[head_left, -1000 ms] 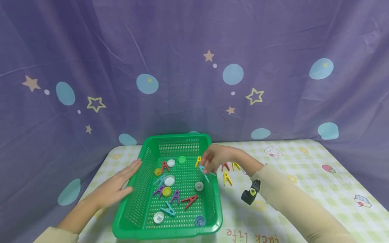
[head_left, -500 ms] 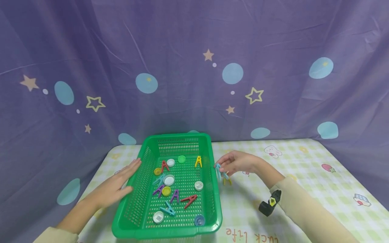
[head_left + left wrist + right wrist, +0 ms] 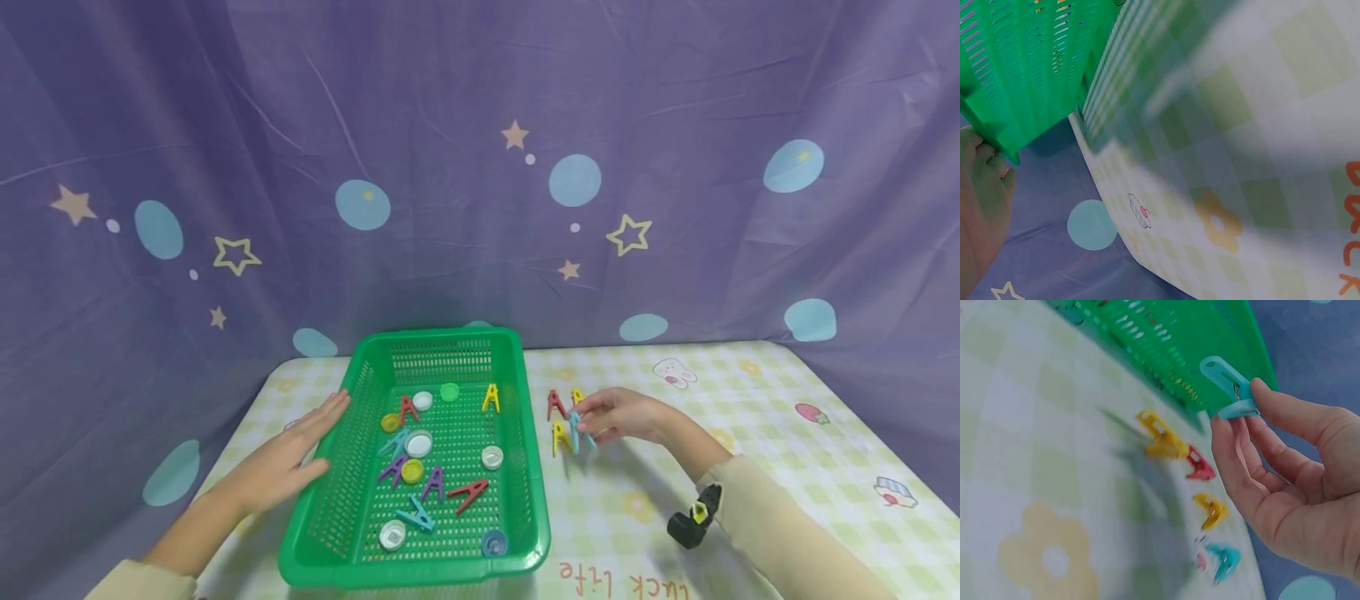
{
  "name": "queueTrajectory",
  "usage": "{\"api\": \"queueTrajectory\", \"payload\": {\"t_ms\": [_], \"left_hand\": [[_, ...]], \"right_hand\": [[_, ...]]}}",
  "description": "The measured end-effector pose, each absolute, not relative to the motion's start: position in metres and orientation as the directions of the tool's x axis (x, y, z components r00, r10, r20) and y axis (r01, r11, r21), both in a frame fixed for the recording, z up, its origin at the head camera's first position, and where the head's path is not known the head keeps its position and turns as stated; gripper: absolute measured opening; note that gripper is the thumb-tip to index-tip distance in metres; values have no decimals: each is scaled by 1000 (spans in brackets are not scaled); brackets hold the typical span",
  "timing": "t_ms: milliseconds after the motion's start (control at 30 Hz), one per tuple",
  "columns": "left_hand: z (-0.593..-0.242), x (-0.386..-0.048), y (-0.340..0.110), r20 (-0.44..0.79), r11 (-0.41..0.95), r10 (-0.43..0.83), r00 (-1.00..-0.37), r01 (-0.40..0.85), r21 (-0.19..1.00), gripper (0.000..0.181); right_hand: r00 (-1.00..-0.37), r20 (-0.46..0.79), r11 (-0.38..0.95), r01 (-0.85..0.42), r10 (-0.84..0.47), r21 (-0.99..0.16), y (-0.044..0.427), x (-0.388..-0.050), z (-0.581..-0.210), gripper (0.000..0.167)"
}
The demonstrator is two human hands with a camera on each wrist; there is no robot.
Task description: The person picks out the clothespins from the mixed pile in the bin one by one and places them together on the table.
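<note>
A light blue clothespin (image 3: 576, 432) is pinched between the thumb and fingertips of my right hand (image 3: 628, 415), over the table just right of the green basket (image 3: 542, 500). The right wrist view shows the same blue clothespin (image 3: 1227, 381) held above the cloth. Close by lie a red clothespin (image 3: 555, 404) and yellow clothespins (image 3: 559, 437), plus another blue clothespin (image 3: 1227, 561) seen in the right wrist view. My left hand (image 3: 281, 460) rests against the basket's left rim with its fingers straight. In the left wrist view, part of that hand (image 3: 982, 206) shows by the rim.
Inside the basket lie several clothespins, among them a red clothespin (image 3: 468, 496) and a purple clothespin (image 3: 433, 483), with several bottle caps such as a white cap (image 3: 418, 443). A checkered cloth (image 3: 720, 517) covers the table. A purple curtain (image 3: 450, 275) hangs behind.
My right hand has carried the blue clothespin from inside the basket, past its right rim, to over the table beside the other clothespins. The left hand stays in place.
</note>
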State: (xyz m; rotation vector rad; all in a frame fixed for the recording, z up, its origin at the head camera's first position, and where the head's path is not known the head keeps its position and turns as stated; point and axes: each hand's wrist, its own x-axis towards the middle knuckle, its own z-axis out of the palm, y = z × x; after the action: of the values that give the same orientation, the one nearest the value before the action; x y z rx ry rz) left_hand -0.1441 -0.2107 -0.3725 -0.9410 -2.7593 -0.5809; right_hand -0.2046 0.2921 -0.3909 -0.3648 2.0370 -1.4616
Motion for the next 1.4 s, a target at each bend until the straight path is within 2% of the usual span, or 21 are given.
{"api": "queueTrajectory", "payload": {"t_ms": [267,600,867,1100,1400], "left_hand": [[-372,-143,-210,280,721,553,-784,620,310,70],[-371,-143,-210,271,733,544,-794,607,307,70],[-374,-144,-211,276,732,543,-793,608,308,69],[-373,-144,-211,268,734,543,-796,605,309,70],[-371,-143,-211,264,732,548,-793,608,307,72]], "right_hand": [[-837,-307,381,129,-453,-915,300,-206,-408,52],[-937,-277,506,138,-212,-852,291,-204,-418,39],[-975,-210,590,129,-70,-797,281,-199,-420,30],[-988,-151,703,88,-28,-706,278,-199,-422,25],[-996,-82,800,12,-46,-600,273,-196,-416,20]]}}
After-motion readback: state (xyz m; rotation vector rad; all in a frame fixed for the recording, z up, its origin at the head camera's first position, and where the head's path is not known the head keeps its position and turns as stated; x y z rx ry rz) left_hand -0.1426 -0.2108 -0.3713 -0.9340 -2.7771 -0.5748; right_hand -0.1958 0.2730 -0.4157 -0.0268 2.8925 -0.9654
